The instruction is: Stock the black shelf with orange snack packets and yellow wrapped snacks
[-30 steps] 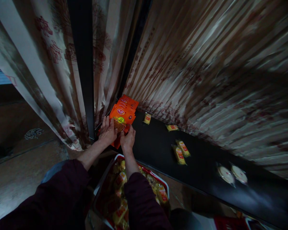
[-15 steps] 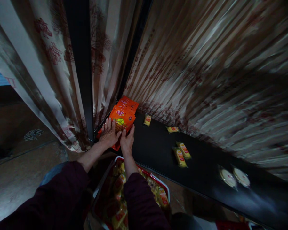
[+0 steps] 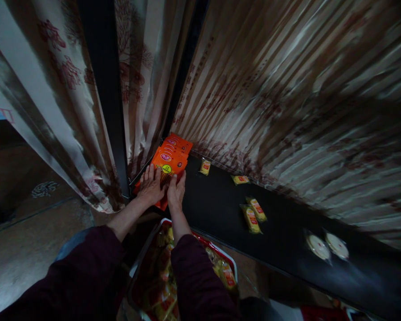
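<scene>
Several orange snack packets (image 3: 171, 157) lie overlapped in a row at the left end of a black shelf (image 3: 217, 209). My left hand (image 3: 151, 187) rests on the front packets at their left side, fingers stretched out. Against their right side lies my right hand (image 3: 177, 191), its fingers extended and pointing away from me. Both hands touch the packets without gripping them; the lower part of the front packets is partly hidden under the hands.
Yellow wrapped snacks (image 3: 205, 166) and two round white packaged items (image 3: 337, 246) lie along the shelf. Below it stands a red basket (image 3: 232, 258) with a white rim, full of wrapped snacks. Patterned curtains (image 3: 240, 111) and a black post (image 3: 107, 98) border the shelf.
My right hand has moved slightly up along the packets' right side. The left hand stays nearly in place; the view has shifted a little.
</scene>
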{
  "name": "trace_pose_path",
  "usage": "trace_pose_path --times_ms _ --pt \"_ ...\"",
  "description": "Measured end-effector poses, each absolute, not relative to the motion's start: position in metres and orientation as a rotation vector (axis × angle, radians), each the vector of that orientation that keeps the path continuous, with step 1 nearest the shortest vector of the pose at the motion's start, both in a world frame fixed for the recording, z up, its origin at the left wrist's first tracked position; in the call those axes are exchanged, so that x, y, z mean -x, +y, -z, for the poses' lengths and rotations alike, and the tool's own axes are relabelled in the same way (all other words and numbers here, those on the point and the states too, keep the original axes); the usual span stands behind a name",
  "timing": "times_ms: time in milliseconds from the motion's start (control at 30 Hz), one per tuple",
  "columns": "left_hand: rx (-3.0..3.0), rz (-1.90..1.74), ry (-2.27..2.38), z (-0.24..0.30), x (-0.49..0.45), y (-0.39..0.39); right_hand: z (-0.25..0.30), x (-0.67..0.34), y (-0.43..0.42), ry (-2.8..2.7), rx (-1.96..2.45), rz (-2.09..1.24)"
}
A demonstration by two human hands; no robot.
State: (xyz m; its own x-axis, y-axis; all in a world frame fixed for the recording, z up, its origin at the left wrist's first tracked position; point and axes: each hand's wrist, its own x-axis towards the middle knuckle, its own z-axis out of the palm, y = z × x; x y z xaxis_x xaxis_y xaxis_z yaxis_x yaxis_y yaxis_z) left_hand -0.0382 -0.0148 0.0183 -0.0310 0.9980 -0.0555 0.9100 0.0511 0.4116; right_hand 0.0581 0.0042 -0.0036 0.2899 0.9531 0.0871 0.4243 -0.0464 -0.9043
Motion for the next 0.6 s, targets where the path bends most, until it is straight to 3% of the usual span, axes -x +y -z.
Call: trace_pose_path --times_ms 600 --pt "-1.957 -0.401 2.052 -0.015 0.038 -0.009 0.001 -0.068 0.030 -1.254 1.603 -0.761"
